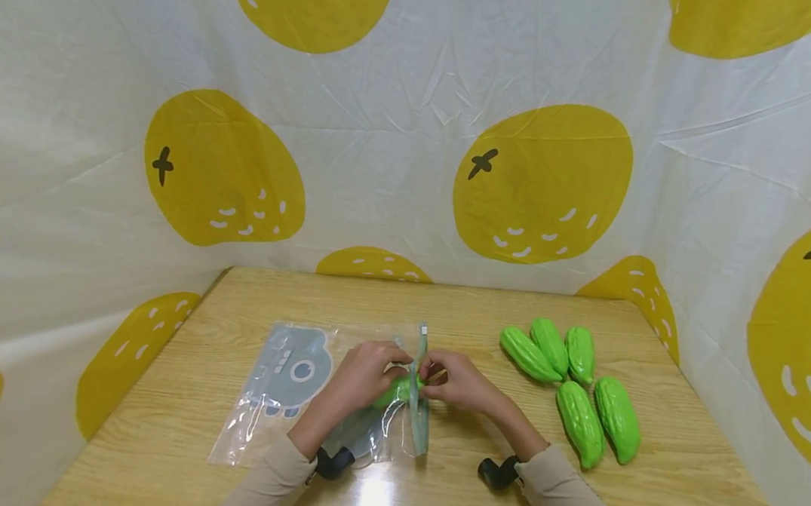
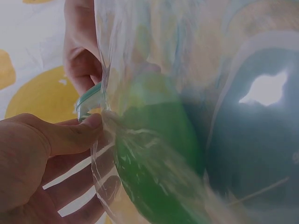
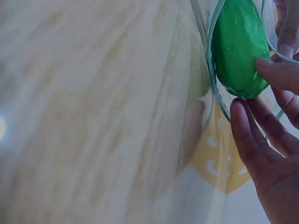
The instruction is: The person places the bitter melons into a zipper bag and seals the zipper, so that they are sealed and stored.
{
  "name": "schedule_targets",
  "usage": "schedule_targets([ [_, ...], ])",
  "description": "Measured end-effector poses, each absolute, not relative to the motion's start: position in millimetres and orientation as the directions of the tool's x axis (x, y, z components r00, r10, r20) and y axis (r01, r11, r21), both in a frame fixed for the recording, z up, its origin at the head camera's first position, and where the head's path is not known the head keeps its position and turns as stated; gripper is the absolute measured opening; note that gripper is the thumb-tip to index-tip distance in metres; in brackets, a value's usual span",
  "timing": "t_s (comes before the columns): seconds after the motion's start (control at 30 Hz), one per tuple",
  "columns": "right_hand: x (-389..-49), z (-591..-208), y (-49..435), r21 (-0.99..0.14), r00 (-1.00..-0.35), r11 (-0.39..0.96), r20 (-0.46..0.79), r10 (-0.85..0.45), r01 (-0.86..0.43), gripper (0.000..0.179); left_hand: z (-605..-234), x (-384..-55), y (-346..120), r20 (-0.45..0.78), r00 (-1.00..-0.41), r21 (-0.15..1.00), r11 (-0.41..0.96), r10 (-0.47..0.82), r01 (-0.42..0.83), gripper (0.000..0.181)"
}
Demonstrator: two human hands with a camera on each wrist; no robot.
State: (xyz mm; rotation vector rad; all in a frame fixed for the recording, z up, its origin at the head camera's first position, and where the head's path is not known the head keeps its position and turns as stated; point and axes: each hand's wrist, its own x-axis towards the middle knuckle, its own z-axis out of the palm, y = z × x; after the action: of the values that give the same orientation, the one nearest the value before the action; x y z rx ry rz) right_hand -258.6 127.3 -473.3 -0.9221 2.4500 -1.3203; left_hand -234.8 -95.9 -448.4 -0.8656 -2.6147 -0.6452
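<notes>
A clear zip-top plastic bag point(image 1: 236, 433) with a grey-blue cartoon print lies across the table, its green-edged mouth point(image 1: 421, 432) raised and facing right. My left hand point(image 1: 368, 372) pinches the bag's edge between thumb and forefinger, its other fingers spread behind the film in the left wrist view. Most of a bright green bitter melon point(image 3: 240, 46) is inside the opening, showing through the film in the left wrist view. With thumb on its side and fingertips at its end, my right hand point(image 3: 275, 149) holds the bitter melon within the mouth.
Several more green bitter melons point(image 1: 578, 423) lie on the wooden table point(image 1: 477, 482) to the right. A white curtain point(image 1: 382, 169) with yellow fruit prints hangs behind the table and along both sides. Black wrist bands point(image 1: 498, 474) show at the sleeves.
</notes>
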Motion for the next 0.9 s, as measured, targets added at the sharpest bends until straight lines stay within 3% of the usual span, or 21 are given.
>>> schedule_targets([
  [0.5,-262.2,-471.7,118.1,-0.802,-0.734,0.365,0.129,-0.667,-0.473,0.01,-446.6,-233.1,-95.7,0.43,-0.769,0.317,0.718,0.473,0.619,0.016],
  [0.77,-267.6,-476.4,114.2,-0.836,-0.623,0.269,0.107,-0.775,-0.478,0.02,-447.3,-233.6,-96.5,0.434,-0.771,0.325,0.717,0.467,0.617,0.016],
  [0.9,-267.8,-479.4,115.5,-0.851,-0.604,0.268,0.071,-0.794,-0.452,0.022,-446.6,-233.9,-96.5,0.433,-0.771,0.323,0.718,0.467,0.616,0.016],
])
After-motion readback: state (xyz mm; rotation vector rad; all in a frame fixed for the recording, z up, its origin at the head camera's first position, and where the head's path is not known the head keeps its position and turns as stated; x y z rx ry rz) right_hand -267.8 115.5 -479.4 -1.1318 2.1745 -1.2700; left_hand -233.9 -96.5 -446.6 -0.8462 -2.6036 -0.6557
